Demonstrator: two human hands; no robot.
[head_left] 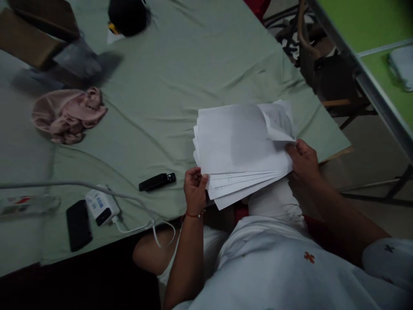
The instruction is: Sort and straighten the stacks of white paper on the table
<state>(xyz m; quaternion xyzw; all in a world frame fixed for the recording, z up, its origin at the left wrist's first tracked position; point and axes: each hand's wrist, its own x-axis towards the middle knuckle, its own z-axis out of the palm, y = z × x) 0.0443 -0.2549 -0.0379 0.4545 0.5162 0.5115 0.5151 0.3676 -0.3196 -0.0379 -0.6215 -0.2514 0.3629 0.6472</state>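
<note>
Tabletop (pixel 167 86) with a pale green cloth fills most of the frame, upper left to centre. Person in a white garment sits at its lower right edge, both forearms reaching up from the bottom of the frame.

Stack of white papers (pixel 238 146) sits centre-right, fanned at its lower edge, partly over the tabletop edge, lifted off the cloth by the hands. Top sheet is curled over at the upper right corner, printed side showing.

Left arm comes up from bottom centre, bare forearm near vertical, red thread on the wrist. Left hand (pixel 194 189) closed on the lower left corner of the stack, fingers curled, thumb on top of the sheets. Right arm enters from lower right, angled up and left. Right hand (pixel 303 161) pinches the right edge of the stack, just below the curled sheet, fingers folded tight on the paper.

Upper left: brown cardboard box (pixel 29 34), blurred. Below it a crumpled pink cloth (pixel 67 114). Top centre-left: dark round object (pixel 127 15), cannot tell what.

Lower left of frame: black phone (pixel 78 224) lying flat; just beside it a white power bank (pixel 101 206) with a white cable (pixel 142 219) trailing off the tabletop edge. Black stapler (pixel 157 181) lies left of the left hand, near but apart.

Far right: green surface (pixel 371 21) with a metal frame.
</note>
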